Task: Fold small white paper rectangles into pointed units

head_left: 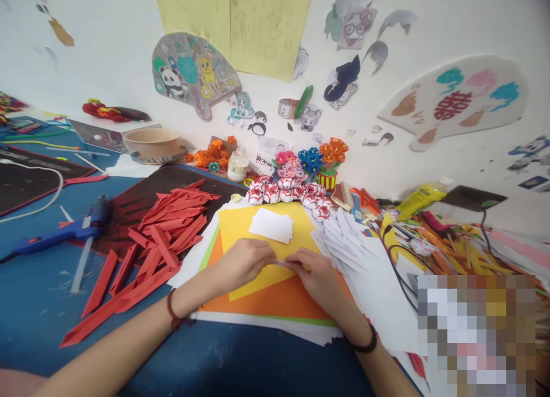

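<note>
My left hand [246, 263] and my right hand [313, 271] meet over the coloured sheets, fingers pinched. Between the fingertips runs a small folded strip of white paper [281, 264], mostly hidden by them. Beneath lie a yellow sheet [240, 228] and an orange sheet [275, 305]. Just beyond my hands a small stack of white paper rectangles [271, 225] rests on the yellow sheet. To the right of my right hand is a pile of folded white paper strips [346, 239]. Red folded paper strips [158, 242] are heaped left of my left hand.
A blue glue gun [81, 228] lies at left, near a round paper tub [152, 145]. Red-and-white folded paper pieces [286, 191] line the back, before paper flowers [311, 161] and a small bottle [238, 165]. Paper scraps [455, 242] and a cable [397, 265] crowd the right.
</note>
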A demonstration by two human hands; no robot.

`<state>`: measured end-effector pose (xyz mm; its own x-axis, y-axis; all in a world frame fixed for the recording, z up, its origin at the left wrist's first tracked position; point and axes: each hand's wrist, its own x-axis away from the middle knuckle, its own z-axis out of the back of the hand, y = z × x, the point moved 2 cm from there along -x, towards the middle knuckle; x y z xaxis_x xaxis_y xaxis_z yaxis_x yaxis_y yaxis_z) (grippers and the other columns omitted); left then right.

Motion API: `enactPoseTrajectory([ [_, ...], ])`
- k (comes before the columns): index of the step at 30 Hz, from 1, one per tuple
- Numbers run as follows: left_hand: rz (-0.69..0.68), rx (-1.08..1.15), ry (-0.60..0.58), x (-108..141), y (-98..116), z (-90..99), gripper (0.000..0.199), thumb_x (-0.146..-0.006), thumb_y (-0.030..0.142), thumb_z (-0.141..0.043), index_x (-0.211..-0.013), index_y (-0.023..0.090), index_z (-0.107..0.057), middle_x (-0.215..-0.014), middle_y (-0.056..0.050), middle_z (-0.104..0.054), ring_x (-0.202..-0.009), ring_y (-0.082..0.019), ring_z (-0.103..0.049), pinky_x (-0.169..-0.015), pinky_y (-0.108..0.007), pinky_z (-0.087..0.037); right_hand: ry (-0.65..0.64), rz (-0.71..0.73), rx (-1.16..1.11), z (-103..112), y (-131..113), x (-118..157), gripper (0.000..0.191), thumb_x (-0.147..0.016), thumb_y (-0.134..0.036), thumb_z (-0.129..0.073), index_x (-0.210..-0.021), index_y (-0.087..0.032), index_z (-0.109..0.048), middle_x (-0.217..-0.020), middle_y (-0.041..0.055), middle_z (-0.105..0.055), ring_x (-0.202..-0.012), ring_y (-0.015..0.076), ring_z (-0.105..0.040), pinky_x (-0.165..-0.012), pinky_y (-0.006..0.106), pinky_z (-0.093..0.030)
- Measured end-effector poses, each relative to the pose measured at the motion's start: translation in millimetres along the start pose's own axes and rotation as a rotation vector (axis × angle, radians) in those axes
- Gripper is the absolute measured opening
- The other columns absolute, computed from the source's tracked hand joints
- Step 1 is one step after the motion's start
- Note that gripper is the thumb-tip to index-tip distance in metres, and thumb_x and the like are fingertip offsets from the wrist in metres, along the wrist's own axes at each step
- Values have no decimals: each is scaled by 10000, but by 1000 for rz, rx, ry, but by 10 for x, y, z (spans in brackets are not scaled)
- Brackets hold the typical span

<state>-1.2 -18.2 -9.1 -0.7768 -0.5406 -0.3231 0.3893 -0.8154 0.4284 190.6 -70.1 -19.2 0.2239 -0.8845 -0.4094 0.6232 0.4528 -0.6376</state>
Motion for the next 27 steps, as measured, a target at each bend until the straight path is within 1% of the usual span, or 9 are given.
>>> enactPoseTrajectory([
  [3,78,63,8,-15,-26,17,263,-962,223,-478,-810,159,-684,-723,-25,-667,-674,-137,-596,-638,-222,-403,11,-48,-15,22,19,-14,181,-891,-163,-558,-773,-214,-685,-723,19,-687,-644,174,-621,-586,275,-450],
  [5,115,99,11,-26,-24,32,247,-945,200,-503,-785,154,-686,-712,-24,-675,-665,-134,-596,-636,-216,-407,16,-65,-21,22,22,-19,185,-877,-150,-561,-758,-214,-687,-712,17,-691,-635,175,-619,-584,278,-447],
  [9,141,156,52,-32,-17,49,246,-936,180,-515,-760,149,-685,-693,-13,-677,-644,-120,-599,-621,-203,-409,18,-43,-17,43,35,-22,185,-878,-154,-550,-771,-215,-688,-707,17,-688,-630,177,-621,-573,277,-449],
  [11,178,170,93,-26,-57,46,244,-945,193,-507,-793,158,-695,-700,-6,-691,-633,-116,-611,-618,-201,-417,61,-13,59,115,89,-13,194,-895,-169,-531,-791,-213,-689,-720,27,-687,-646,184,-623,-583,283,-456],
  [12,201,159,124,-22,-89,45,233,-948,199,-506,-829,164,-702,-734,-8,-708,-652,-120,-626,-630,-205,-428,123,3,136,177,130,-4,207,-907,-180,-517,-797,-209,-690,-734,39,-688,-669,191,-624,-603,291,-464],
  [15,228,33,248,-15,-191,42,203,-958,230,-503,-980,178,-698,-943,-38,-737,-848,-168,-662,-755,-252,-465,451,-62,527,432,281,43,243,-944,-216,-483,-875,-169,-711,-834,96,-702,-810,241,-618,-747,365,-467],
  [18,171,-216,264,-40,-237,18,233,-964,257,-503,-1130,165,-637,-1115,-83,-694,-1027,-226,-606,-873,-332,-447,573,-178,881,610,376,73,262,-945,-273,-518,-1099,-165,-701,-1104,136,-685,-993,314,-556,-849,461,-405],
  [21,108,-466,169,-88,-240,-7,240,-959,268,-519,-1152,150,-598,-1138,-108,-672,-1045,-249,-577,-879,-375,-418,570,-187,956,615,380,65,321,-944,-308,-527,-1203,-171,-659,-1197,149,-635,-1062,335,-511,-867,474,-393],
  [27,-3,-681,64,-134,-258,27,160,-975,182,-467,-946,151,-622,-834,-72,-688,-907,-224,-587,-833,-369,-380,385,-32,701,301,325,19,281,-962,-225,-460,-1142,-151,-663,-1075,127,-643,-999,277,-544,-874,427,-446],
])
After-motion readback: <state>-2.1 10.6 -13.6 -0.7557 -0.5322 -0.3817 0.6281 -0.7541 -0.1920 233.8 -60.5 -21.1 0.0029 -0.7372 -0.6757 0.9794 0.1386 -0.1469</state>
